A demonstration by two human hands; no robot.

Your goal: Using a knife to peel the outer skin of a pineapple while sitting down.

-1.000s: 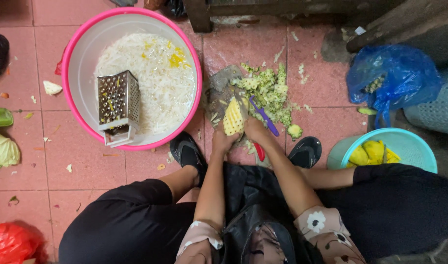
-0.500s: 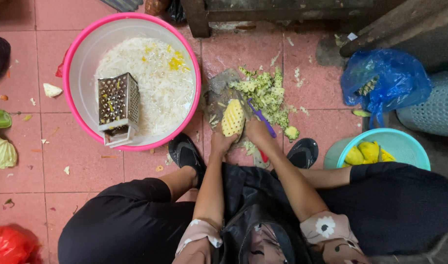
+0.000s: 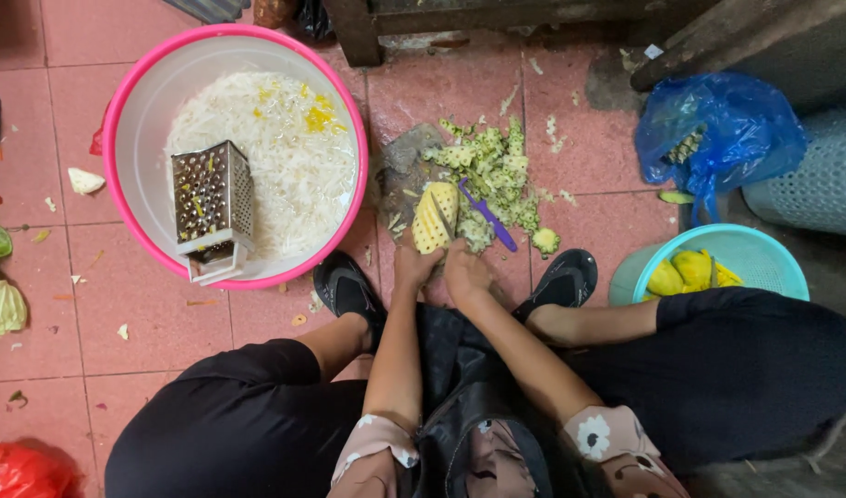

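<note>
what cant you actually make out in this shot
All in the head view:
- Knife blade at the pineapple: the right hand hides its handle.
- Left hand fingers: tucked behind the fruit.
- Blue bag contents: veiled by plastic.
- Red bag: cut off by the bottom edge.
- Grater underside: hidden in the pink basin.

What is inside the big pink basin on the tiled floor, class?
The pink basin holds a heap of pale shredded vegetable with some yellow shreds, and a metal box grater lying on top. The basin's bottom beneath them is covered and cannot be seen.
</note>
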